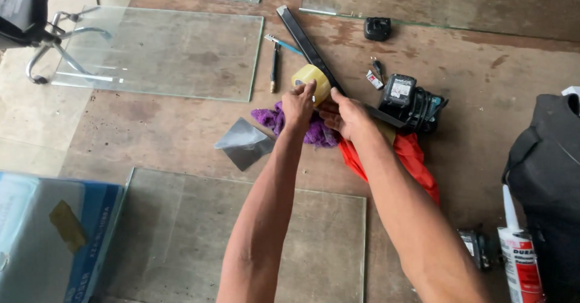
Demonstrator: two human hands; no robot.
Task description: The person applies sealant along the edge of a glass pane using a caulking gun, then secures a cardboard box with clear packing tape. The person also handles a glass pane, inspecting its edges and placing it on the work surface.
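A: Right, near edge first – what's closest?

B: Glass pane (241, 236) flat on the floor (151, 134), both forearms crossing over it. Blue box (54, 242) at lower left. Sealant tube (519, 261) lower right, next to a black bag (544, 182).

A: Hands?

B: Left hand (299, 103) gripping a tape roll (312, 80), yellowish-clear, fingers over its near side. Right hand (345, 114) just beside it, fingers curled. Looks like it's pinching smth at the roll's edge but can't tell what, too small.

A: Roll's position?

B: Mid-frame, touching a long black bar (305, 43) that runs diagonally away. Purple cloth (272, 119) under the left hand, red cloth (411, 155) under the right forearm.

A: Other bits nearby?

B: Grey sheet piece (243, 141) left of the purple cloth. Black power tool w/ battery (411, 100) right of the hands, touching the bar's near end. Thin cutter tool (275, 67) left of the roll.

A: Further out?

B: Bigger glass pane (163, 52) upper left, chair base (48, 43) overlapping its corner. Small black block (377, 29) beyond the bar. Two more panes (435, 1) along the far edge.
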